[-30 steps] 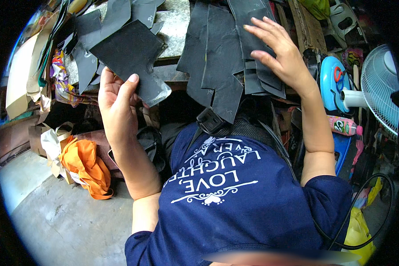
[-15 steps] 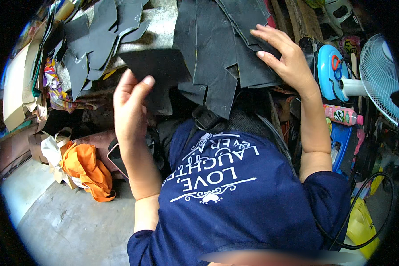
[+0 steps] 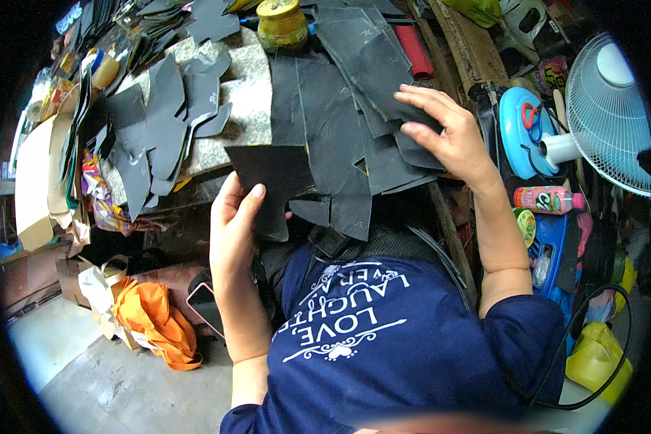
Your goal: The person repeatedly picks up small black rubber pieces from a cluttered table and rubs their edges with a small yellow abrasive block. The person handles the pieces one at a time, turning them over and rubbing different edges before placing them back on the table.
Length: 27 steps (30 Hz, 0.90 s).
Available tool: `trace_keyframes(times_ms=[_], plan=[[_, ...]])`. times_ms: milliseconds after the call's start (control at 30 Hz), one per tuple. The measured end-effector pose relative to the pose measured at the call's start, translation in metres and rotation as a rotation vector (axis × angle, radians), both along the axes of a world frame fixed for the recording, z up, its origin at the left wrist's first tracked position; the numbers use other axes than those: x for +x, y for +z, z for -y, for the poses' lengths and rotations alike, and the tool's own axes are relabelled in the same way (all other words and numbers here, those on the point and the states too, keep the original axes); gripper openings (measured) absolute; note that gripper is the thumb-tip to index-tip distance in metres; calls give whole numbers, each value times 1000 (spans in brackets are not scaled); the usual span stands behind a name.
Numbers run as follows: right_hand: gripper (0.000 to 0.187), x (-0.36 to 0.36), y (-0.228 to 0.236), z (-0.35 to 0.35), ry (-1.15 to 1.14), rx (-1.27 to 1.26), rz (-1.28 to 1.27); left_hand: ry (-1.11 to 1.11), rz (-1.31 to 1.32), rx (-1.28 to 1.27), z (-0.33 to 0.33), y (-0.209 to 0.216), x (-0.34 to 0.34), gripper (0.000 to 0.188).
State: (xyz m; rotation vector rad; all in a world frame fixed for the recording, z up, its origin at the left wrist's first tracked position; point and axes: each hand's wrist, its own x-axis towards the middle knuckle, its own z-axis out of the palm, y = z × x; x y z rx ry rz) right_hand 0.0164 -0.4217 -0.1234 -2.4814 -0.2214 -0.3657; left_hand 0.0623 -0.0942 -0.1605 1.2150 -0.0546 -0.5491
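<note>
My left hand (image 3: 233, 224) is closed on a black cut sheet piece (image 3: 271, 173), with the thumb on top and the other fingers partly hidden. The piece is held tilted near the table's front edge. My right hand (image 3: 452, 134) is open over a pile of flat black pieces (image 3: 325, 123), its fingers stretched and the thumb apart. Its fingertips are at the pile's right side; whether they touch it I cannot tell. Several more black pieces (image 3: 163, 119) lie in a loose stack on the left, some with small pale marks.
A yellow tub (image 3: 281, 25) stands behind the pile, near a red roll (image 3: 414, 52). On the right are a fan (image 3: 607, 108), a blue round lid (image 3: 521, 130) with red-handled scissors (image 3: 532, 116), and a pink bottle (image 3: 548, 200). An orange cloth bag (image 3: 154, 318) hangs at lower left.
The view has shifted, bringing the yellow tub into sight and placing the table lower in the picture. My left hand still holds the black piece; my right hand stays over the pile.
</note>
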Motion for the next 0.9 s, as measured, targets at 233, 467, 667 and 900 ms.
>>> trace_keyframes(times_ms=[233, 467, 667, 900], plan=[[74, -7, 7, 0, 42, -80, -82, -9, 24, 29, 0, -2, 3, 30], [50, -7, 8, 4, -4, -59, -123, -8, 26, 30, 1, 1, 3, 27], [25, -1, 14, 15, -152, 85, -43, 0, 18, 29, -1, 1, 4, 27], [22, -4, 44, 25, -225, -148, 217, -5, 10, 8, -5, -8, 11, 29]])
